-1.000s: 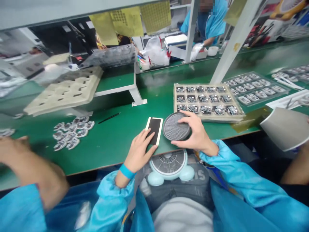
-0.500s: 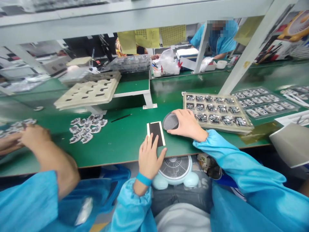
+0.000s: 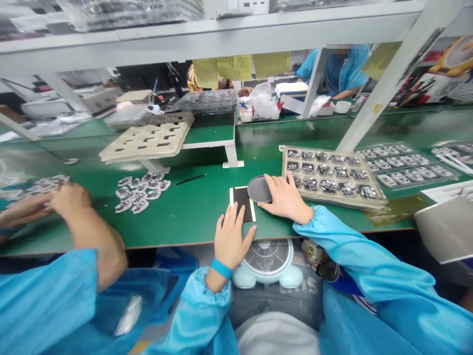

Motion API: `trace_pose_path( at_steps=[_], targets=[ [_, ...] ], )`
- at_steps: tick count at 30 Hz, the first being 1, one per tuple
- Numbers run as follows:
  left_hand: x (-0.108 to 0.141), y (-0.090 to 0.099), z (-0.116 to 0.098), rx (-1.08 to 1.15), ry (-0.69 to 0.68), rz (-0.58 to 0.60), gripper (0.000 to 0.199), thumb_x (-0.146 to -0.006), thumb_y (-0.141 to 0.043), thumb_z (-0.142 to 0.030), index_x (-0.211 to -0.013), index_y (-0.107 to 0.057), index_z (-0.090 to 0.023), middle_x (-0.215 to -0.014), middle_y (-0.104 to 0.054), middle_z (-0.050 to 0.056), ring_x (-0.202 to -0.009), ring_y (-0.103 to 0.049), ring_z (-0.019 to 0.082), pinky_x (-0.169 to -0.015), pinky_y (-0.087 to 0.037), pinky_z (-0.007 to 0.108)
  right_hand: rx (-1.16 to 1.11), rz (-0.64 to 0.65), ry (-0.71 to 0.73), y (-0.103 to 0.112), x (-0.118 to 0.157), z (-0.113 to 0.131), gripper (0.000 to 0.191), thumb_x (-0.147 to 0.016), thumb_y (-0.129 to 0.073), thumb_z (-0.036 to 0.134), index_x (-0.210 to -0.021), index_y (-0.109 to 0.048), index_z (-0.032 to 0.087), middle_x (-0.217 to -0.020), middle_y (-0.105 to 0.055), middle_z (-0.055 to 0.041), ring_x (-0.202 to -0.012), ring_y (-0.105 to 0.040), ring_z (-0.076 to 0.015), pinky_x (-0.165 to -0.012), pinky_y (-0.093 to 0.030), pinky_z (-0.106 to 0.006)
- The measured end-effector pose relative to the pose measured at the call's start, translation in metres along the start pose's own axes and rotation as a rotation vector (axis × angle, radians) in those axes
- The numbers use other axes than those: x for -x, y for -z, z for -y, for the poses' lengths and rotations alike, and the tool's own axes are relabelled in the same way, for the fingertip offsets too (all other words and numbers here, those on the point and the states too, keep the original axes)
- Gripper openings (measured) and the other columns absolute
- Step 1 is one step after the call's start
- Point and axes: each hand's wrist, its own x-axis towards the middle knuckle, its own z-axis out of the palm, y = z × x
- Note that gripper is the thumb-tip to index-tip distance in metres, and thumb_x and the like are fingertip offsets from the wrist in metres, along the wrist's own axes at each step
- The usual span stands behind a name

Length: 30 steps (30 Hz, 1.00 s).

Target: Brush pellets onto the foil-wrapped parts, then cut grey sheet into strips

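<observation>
My left hand [image 3: 231, 239] lies with its fingers spread, the fingertips on the lower left part of a black rectangular pad [image 3: 243, 201] with cream edges. In my right hand [image 3: 286, 197] is a grey oval piece with a mesh-like surface [image 3: 259, 189], gripped at its right side by fingers and thumb. The oval piece overlaps the upper right corner of the pad. Whether it touches the pad cannot be made out. Right of my right hand sits a cream tray [image 3: 377, 203] with rows of small electronic parts.
Loose parts [image 3: 139, 190] and black tweezers [image 3: 191, 179] lie to the left on the green table [image 3: 177, 222]. A co-worker's arms [image 3: 84, 217] are at far left. A moulded tray [image 3: 148, 138] rests on a raised shelf. A slanted white post [image 3: 373, 103] stands behind the cream tray.
My right hand has shifted the grey oval piece slightly left, so it now overlaps the pad's corner. My left hand stays on the pad. The whole view has shifted a little.
</observation>
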Motion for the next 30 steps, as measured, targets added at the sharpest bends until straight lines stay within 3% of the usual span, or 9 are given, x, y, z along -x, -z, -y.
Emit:
trace_pose_path(
  at_steps=[4,8,11,13,17,20,25,28,30],
  targets=[
    [0.006,-0.002,-0.001,0.024,0.052,-0.062,0.067,-0.098,-0.05,-0.049,-0.155,-0.038,-0.016,-0.164,-0.031,0.015,-0.153,-0.025,0.033,-0.118,-0.031,0.051,0.053,0.025,0.029,0.006,0.005,0.003,0.067,-0.085,-0.066,0.037,-0.143,-0.049,0.01,-0.135,-0.061,-0.0242,-0.128,-0.051,-0.0428,-0.117,-0.019,-0.07],
    [0.015,-0.003,-0.002,0.025,0.085,-0.092,0.064,-0.099,-0.049,-0.047,-0.153,-0.041,-0.014,-0.161,-0.036,0.016,-0.151,-0.029,0.034,-0.117,-0.03,0.052,-0.076,-0.075,0.046,0.017,0.029,0.012,0.045,-0.089,-0.064,0.035,-0.13,-0.06,0.019,-0.14,-0.059,-0.0157,-0.138,-0.045,-0.0372,-0.121,-0.019,-0.066],
    [0.017,-0.003,-0.001,0.006,0.058,-0.077,0.061,-0.1,-0.049,-0.045,-0.152,-0.043,-0.015,-0.161,-0.037,0.016,-0.151,-0.03,0.033,-0.118,-0.028,0.053,-0.265,-0.162,0.062,0.017,0.065,0.014,0.02,-0.094,-0.058,0.03,-0.113,-0.066,0.027,-0.13,-0.066,-0.007,-0.129,-0.055,-0.0294,-0.12,-0.03,-0.059],
    [0.015,-0.001,0.0,-0.002,0.042,-0.057,0.06,-0.1,-0.049,-0.045,-0.152,-0.044,-0.017,-0.161,-0.037,0.015,-0.151,-0.029,0.033,-0.118,-0.029,0.054,-0.357,-0.212,0.037,0.011,0.093,0.01,0.014,-0.093,-0.059,0.026,-0.105,-0.066,0.029,-0.122,-0.07,-0.0052,-0.121,-0.061,-0.0287,-0.111,-0.042,-0.057],
    [0.01,0.003,0.007,0.007,0.02,-0.003,0.061,-0.099,-0.049,-0.048,-0.152,-0.043,-0.019,-0.162,-0.036,0.013,-0.151,-0.029,0.033,-0.116,-0.031,0.053,-0.371,-0.33,-0.138,-0.009,0.146,0.002,0.018,-0.091,-0.063,0.023,-0.106,-0.067,0.032,-0.12,-0.072,-0.0049,-0.114,-0.065,-0.0318,-0.096,-0.049,-0.058],
    [0.004,0.004,0.011,-0.006,0.019,0.023,0.061,-0.1,-0.049,-0.049,-0.153,-0.043,-0.019,-0.161,-0.036,0.013,-0.151,-0.029,0.033,-0.116,-0.032,0.053,-0.357,-0.433,-0.215,-0.026,0.168,0.003,0.024,-0.091,-0.062,0.019,-0.11,-0.067,0.032,-0.124,-0.072,-0.0041,-0.119,-0.064,-0.0314,-0.101,-0.045,-0.058],
    [0.001,0.002,0.012,-0.005,0.034,-0.016,0.064,-0.1,-0.047,-0.048,-0.153,-0.04,-0.014,-0.161,-0.035,0.018,-0.149,-0.033,0.034,-0.116,-0.034,0.052,-0.299,-0.586,-0.233,-0.044,0.17,0.011,0.023,-0.087,-0.062,0.015,-0.105,-0.068,0.028,-0.119,-0.075,-0.0028,-0.118,-0.065,-0.0266,-0.109,-0.037,-0.052],
    [0.007,0.004,0.013,0.117,0.009,-0.096,0.067,-0.096,-0.052,-0.051,-0.15,-0.043,-0.012,-0.16,-0.036,0.021,-0.146,-0.038,0.037,-0.117,-0.036,0.051,-0.286,-0.614,-0.232,-0.044,0.166,0.012,0.02,-0.086,-0.061,0.018,-0.101,-0.068,0.028,-0.115,-0.076,-0.0011,-0.116,-0.066,-0.0225,-0.109,-0.036,-0.046],
    [0.007,0.005,0.017,0.264,0.025,-0.183,0.066,-0.093,-0.056,-0.05,-0.147,-0.047,-0.013,-0.153,-0.046,0.019,-0.142,-0.043,0.037,-0.118,-0.034,0.053,-0.272,-0.592,-0.224,-0.044,0.165,0.009,0.017,-0.085,-0.061,0.021,-0.1,-0.068,0.027,-0.115,-0.076,-0.0001,-0.117,-0.066,-0.0202,-0.111,-0.036,-0.044]
  ],
)
